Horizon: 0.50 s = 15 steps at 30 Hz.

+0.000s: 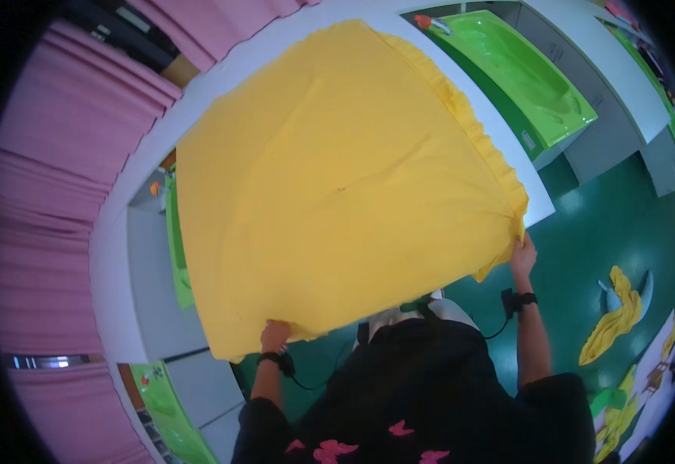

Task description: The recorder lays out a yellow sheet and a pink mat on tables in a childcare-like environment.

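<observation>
A large yellow cloth [337, 170] with a ruffled edge lies spread over a white counter [535, 197], its near part stretched out in front of me. My left hand [276, 336] is closed on the near edge of the cloth, toward its left corner. At the near right corner, where the ruffle ends, my right hand [523, 259] grips the cloth too. The fabric between my hands is fairly flat, with light creases and a small dark spot near its middle. Both wrists wear dark straps with small devices and cables.
A green baby bathtub [519, 73] stands at the back right; another green tub [171, 414] is at the lower left. Pink curtains [51, 131] hang along the left. On the green floor [565, 255] at right lie a yellow cloth with a blue-grey crescent-shaped item [623, 309] and other items.
</observation>
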Each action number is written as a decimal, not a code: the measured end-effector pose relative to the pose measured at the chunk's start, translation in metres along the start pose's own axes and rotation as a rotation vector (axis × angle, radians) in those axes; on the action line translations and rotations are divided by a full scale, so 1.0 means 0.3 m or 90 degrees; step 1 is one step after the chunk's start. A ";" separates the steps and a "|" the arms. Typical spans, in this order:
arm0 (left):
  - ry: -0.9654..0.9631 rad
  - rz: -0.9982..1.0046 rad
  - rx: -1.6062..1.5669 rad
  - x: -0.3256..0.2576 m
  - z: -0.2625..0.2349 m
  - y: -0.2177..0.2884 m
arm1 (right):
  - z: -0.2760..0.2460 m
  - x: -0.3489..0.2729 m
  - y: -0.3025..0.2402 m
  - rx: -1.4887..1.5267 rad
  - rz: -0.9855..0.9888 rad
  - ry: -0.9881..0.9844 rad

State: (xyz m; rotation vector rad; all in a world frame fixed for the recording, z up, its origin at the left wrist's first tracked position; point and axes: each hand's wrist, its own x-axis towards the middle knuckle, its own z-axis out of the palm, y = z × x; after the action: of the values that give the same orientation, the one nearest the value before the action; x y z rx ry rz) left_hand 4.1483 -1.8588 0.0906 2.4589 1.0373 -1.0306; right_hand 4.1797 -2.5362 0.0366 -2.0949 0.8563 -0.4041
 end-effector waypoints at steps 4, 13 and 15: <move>0.025 0.014 0.029 0.041 0.008 -0.053 | 0.041 0.039 0.315 -0.094 0.069 0.017; 0.102 0.152 -0.097 0.197 0.128 -0.232 | 0.101 0.077 0.447 0.376 0.390 -0.098; 0.187 0.179 -0.171 0.216 0.217 -0.545 | 0.068 0.043 0.300 0.621 0.469 -0.214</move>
State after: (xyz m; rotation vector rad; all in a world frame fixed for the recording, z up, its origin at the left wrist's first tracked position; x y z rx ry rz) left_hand 4.0307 -1.7429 0.0016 2.4796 0.8133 -0.4228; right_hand 4.1610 -2.5725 -0.0471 -0.8359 0.9017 -0.0274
